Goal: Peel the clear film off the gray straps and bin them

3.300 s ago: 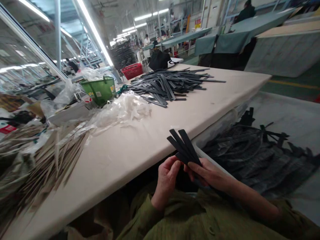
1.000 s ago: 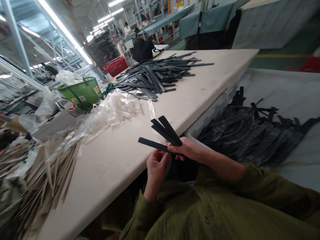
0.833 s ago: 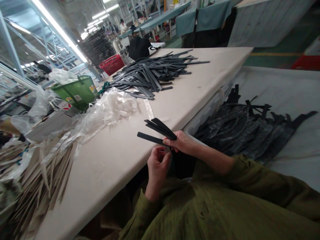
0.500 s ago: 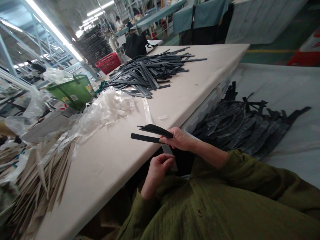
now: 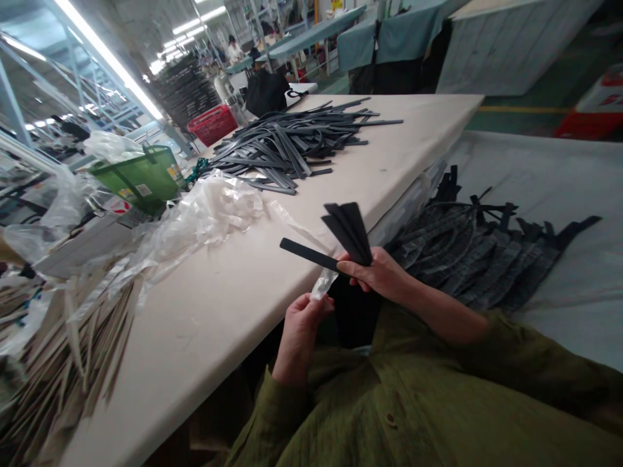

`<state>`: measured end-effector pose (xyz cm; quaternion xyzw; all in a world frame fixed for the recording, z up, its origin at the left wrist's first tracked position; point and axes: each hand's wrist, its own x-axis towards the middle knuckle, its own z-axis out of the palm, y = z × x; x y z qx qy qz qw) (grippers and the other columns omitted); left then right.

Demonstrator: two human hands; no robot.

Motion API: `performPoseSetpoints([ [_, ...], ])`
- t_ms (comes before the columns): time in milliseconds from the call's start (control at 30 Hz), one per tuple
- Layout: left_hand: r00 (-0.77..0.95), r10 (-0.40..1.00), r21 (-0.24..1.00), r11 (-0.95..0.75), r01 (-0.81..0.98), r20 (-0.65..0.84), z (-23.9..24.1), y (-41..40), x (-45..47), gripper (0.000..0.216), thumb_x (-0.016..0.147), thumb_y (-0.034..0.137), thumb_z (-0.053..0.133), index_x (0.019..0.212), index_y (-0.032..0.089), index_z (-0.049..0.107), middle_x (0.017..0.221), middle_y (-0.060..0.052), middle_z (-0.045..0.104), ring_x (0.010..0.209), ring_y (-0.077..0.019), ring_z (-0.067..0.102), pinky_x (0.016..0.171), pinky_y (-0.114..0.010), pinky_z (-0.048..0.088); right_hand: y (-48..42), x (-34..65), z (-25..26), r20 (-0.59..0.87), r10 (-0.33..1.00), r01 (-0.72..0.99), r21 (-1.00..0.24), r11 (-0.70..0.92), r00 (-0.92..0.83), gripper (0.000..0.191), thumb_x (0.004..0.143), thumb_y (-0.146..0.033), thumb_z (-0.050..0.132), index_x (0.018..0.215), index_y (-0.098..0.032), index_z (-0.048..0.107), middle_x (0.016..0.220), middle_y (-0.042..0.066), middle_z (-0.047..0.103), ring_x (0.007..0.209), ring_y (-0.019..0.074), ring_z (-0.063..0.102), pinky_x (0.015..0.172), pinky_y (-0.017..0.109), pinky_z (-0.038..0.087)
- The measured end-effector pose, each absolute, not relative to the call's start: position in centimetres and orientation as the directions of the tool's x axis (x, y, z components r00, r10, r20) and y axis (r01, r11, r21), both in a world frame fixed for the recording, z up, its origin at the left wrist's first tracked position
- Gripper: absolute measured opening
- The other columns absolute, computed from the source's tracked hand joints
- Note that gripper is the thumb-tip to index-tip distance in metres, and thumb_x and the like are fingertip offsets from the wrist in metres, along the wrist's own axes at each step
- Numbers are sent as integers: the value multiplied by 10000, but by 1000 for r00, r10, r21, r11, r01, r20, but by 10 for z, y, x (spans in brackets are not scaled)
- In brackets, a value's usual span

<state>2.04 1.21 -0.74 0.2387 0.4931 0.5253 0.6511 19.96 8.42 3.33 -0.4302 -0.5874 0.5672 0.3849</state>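
Observation:
My right hand (image 5: 377, 274) is closed on a fan of several black strips (image 5: 349, 232), held up over the table's near edge; one strip (image 5: 306, 253) sticks out to the left. My left hand (image 5: 302, 324), just below it, pinches the end of a clear plastic film (image 5: 321, 284) that runs up toward the strips. A large heap of dark strips (image 5: 287, 143) lies farther back on the beige table (image 5: 228, 292).
Crumpled clear film (image 5: 214, 211) lies mid-table. A green basket (image 5: 139, 178) and a red basket (image 5: 213, 124) stand behind it. Pale paper strips (image 5: 73, 344) pile at the left. To the right, a bin with a heap of dark strips (image 5: 487, 240). People work at far tables.
My right hand has raised the strips and tipped them more upright. My left hand has pulled the clear film away from them, downward.

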Motion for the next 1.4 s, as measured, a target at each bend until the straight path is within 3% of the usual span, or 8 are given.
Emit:
performPoseSetpoints([
  [100, -84, 919, 770, 269, -578, -384, 2, 21, 22, 340, 564, 360, 907, 599, 151, 640, 625, 22, 652, 572, -64, 578, 659, -200, 511, 63, 231, 32, -100, 965, 123, -990, -72, -241, 430, 756, -548, 703, 891, -141, 716, 605, -5, 611, 383, 76, 444, 363, 216, 323],
  [233, -133, 829, 585, 260, -768, -543, 12, 30, 29, 301, 622, 337, 887, 691, 172, 645, 709, 19, 684, 620, -89, 636, 714, -257, 565, 32, 260, 28, -187, 971, 249, -957, -146, -147, 435, 753, -563, 705, 910, -158, 728, 530, -23, 572, 362, 93, 425, 350, 224, 320],
  [367, -70, 811, 484, 275, -831, -581, 15, 29, 40, 195, 761, 318, 804, 794, 180, 670, 825, -11, 730, 739, -119, 691, 748, -255, 576, 7, 268, 32, -62, 970, 349, -937, 26, -237, 265, 832, -453, 658, 799, -203, 737, 705, 39, 701, 629, 193, 634, 570, 273, 506],
  [433, -60, 829, 494, 272, -825, -556, 15, 27, 43, 202, 758, 323, 810, 806, 178, 677, 828, -12, 730, 746, -127, 693, 726, -251, 577, -1, 268, 35, -8, 945, 350, -930, 113, -327, 245, 879, -404, 613, 793, -210, 735, 814, 60, 741, 755, 228, 674, 685, 291, 529],
  [600, -27, 874, 523, 265, -810, -485, 15, 21, 48, 263, 701, 334, 857, 814, 163, 692, 819, -9, 719, 729, -122, 678, 717, -244, 567, -9, 270, 33, 52, 928, 362, -912, 195, -370, 245, 926, -378, 571, 827, -209, 718, 867, 67, 748, 779, 224, 680, 716, 287, 518],
  [833, 44, 877, 506, 316, -803, -478, 7, 14, 52, 256, 726, 356, 839, 827, 172, 692, 852, -5, 734, 790, -135, 687, 774, -259, 535, -10, 276, 30, -1, 946, 367, -922, 125, -325, 219, 872, -376, 599, 841, -202, 728, 803, 34, 739, 729, 213, 678, 655, 285, 531],
  [1033, 83, 866, 511, 365, -778, -493, 3, 12, 58, 269, 707, 343, 852, 876, 188, 712, 870, -10, 762, 796, -133, 704, 806, -264, 530, -15, 284, 20, -60, 984, 427, -904, 17, -166, 247, 866, -435, 622, 811, -225, 739, 653, -7, 683, 619, 207, 636, 554, 281, 500],
  [1400, -80, 896, 701, 282, -655, -436, -1, 3, 75, 392, 562, 377, 921, 820, 139, 748, 816, -47, 760, 774, -145, 701, 760, -248, 518, -23, 286, 20, 5, 960, 433, -892, 131, -280, 130, 806, -246, 581, 838, -202, 699, 812, 16, 728, 740, 195, 668, 675, 276, 496],
])
